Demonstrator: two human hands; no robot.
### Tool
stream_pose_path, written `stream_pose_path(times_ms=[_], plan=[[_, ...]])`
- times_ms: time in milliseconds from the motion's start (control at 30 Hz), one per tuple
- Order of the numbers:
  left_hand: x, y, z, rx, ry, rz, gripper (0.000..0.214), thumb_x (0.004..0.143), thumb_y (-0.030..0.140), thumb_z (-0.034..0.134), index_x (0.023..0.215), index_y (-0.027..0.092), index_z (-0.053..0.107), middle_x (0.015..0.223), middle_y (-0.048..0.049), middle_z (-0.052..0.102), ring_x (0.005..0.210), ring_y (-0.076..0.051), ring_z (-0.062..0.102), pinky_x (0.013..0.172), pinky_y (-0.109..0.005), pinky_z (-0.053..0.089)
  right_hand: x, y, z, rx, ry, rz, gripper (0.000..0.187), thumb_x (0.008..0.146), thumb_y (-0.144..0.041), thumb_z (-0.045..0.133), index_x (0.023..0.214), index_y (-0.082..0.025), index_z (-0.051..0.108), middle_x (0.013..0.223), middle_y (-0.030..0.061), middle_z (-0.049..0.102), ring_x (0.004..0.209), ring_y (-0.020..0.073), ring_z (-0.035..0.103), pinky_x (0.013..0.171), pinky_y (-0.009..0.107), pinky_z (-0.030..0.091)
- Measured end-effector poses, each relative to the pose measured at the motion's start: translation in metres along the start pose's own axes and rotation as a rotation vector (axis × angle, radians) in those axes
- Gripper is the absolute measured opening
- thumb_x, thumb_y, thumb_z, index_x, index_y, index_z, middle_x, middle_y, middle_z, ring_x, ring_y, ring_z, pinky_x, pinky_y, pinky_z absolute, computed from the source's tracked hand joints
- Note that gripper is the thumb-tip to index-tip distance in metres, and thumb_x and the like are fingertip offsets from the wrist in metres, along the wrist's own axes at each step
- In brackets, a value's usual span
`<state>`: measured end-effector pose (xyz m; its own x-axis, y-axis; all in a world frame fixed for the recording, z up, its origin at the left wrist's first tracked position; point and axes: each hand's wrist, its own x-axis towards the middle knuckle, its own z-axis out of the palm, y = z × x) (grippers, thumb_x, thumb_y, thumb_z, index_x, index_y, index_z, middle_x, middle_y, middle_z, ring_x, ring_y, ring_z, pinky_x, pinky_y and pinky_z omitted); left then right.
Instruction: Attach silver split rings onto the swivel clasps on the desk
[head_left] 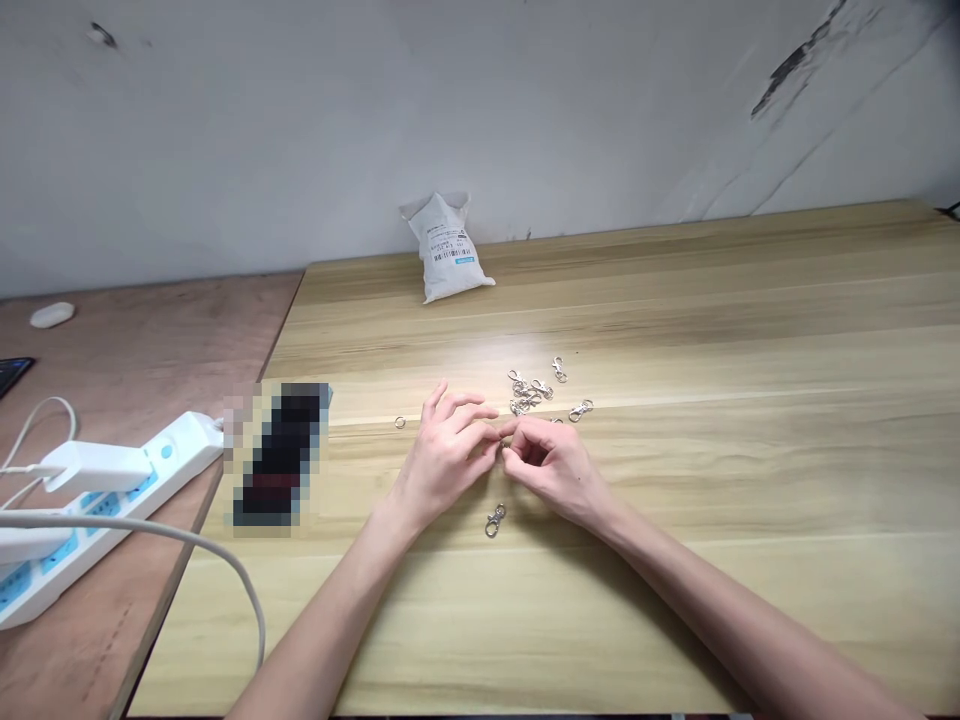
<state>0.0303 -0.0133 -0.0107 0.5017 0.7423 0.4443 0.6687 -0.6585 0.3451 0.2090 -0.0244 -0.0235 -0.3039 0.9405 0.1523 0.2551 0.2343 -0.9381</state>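
Lobster clasps (541, 389) lay on the surface (712, 400) near the left hand (450, 442) and right hand (555, 468), whose grip could not be determined where fingertips met, though slippage there risked dropping any held part.

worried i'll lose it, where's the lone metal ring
In the head view, the lone metal ring lies on the wood-grain tabletop, left of the left hand.

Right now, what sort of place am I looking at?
Perhaps a simple work corner, at home or in a small workshop; I can't tell which. Small metal clasps lie on a wooden table, with a power strip off to the left.
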Motion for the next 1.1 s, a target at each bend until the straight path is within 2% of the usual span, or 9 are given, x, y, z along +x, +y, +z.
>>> stream_pose_path(times_ms=[167, 333, 500, 600, 700, 867, 933, 1100], plan=[[0.000, -0.004, -0.003, -0.048, -0.044, -0.010, 0.016, 0.089, 0.016, 0.059, 0.102, 0.023, 0.065, 0.103, -0.0023, 0.072, 0.104, -0.019, 0.060, 0.108, -0.050, 0.034, 0.000, 0.003, -0.003, 0.040, -0.026, -0.005, 0.024, 0.078, -0.013, 0.055, 0.059, -0.020, 0.042, 0.058, -0.0047, 0.045, 0.056, 0.0100, 0.043, 0.052, 0.023, 0.033], [0.000, -0.008, -0.004, -0.037, -0.018, 0.033, 0.010, 0.089, 0.020, 0.061, 0.093, 0.024, 0.068, 0.102, -0.0015, 0.072, 0.104, -0.019, 0.060, 0.107, -0.050, 0.035, -0.001, 0.004, -0.004, 0.014, -0.054, -0.034, 0.022, 0.079, -0.014, 0.056, 0.061, -0.020, 0.045, 0.061, -0.0032, 0.051, 0.056, 0.0099, 0.046, 0.052, 0.023, 0.036], [0.001, -0.009, -0.007, -0.014, -0.052, 0.022, 0.010, 0.089, 0.019, 0.060, 0.081, 0.022, 0.066, 0.103, -0.0018, 0.071, 0.105, -0.020, 0.060, 0.107, -0.050, 0.034, -0.001, 0.004, -0.009, -0.088, -0.087, -0.070, 0.015, 0.081, -0.016, 0.056, 0.067, -0.019, 0.053, 0.072, 0.0005, 0.062, 0.054, 0.0091, 0.047, 0.052, 0.023, 0.038], [0.001, -0.009, -0.009, -0.009, -0.061, 0.002, 0.009, 0.090, 0.019, 0.059, 0.082, 0.021, 0.065, 0.101, -0.0027, 0.070, 0.104, -0.020, 0.060, 0.107, -0.049, 0.034, -0.001, 0.003, -0.013, -0.131, -0.097, -0.093, 0.012, 0.082, -0.015, 0.056, 0.071, -0.019, 0.056, 0.076, 0.0011, 0.065, 0.055, 0.0088, 0.048, 0.053, 0.023, 0.039], [0.000, -0.010, -0.011, -0.016, -0.070, -0.044, 0.008, 0.090, 0.021, 0.059, 0.085, 0.021, 0.065, 0.090, -0.0022, 0.069, 0.093, -0.018, 0.061, 0.105, -0.047, 0.035, -0.001, 0.002, -0.015, -0.148, -0.111, -0.085, 0.013, 0.085, -0.018, 0.056, 0.073, -0.019, 0.058, 0.081, 0.0021, 0.066, 0.055, 0.0086, 0.048, 0.053, 0.023, 0.039], [-0.001, -0.010, -0.013, -0.085, -0.081, -0.089, 0.009, 0.092, 0.020, 0.054, 0.088, 0.020, 0.061, 0.084, 0.0002, 0.070, 0.084, -0.016, 0.061, 0.106, -0.044, 0.035, -0.001, 0.004, -0.015, -0.161, -0.092, -0.108, 0.013, 0.088, -0.023, 0.056, 0.080, -0.019, 0.065, 0.076, 0.0018, 0.063, 0.056, 0.0097, 0.046, 0.053, 0.024, 0.038], [-0.001, -0.010, -0.012, -0.114, -0.062, -0.086, 0.008, 0.093, 0.019, 0.054, 0.089, 0.020, 0.061, 0.085, 0.0006, 0.071, 0.083, -0.015, 0.062, 0.106, -0.044, 0.035, -0.001, 0.004, -0.013, -0.111, -0.069, -0.079, 0.013, 0.089, -0.025, 0.057, 0.085, -0.019, 0.067, 0.073, 0.0011, 0.063, 0.054, 0.0094, 0.045, 0.052, 0.024, 0.037], [-0.001, -0.007, -0.010, -0.170, -0.031, -0.091, 0.006, 0.092, 0.022, 0.057, 0.090, 0.021, 0.063, 0.081, 0.0024, 0.071, 0.077, -0.013, 0.063, 0.104, -0.042, 0.037, -0.001, 0.003, -0.010, 0.162, -0.005, 0.102, 0.017, 0.090, -0.033, 0.059, 0.091, -0.019, 0.070, 0.067, -0.0005, 0.062, 0.049, 0.0094, 0.049, 0.046, 0.024, 0.040]])
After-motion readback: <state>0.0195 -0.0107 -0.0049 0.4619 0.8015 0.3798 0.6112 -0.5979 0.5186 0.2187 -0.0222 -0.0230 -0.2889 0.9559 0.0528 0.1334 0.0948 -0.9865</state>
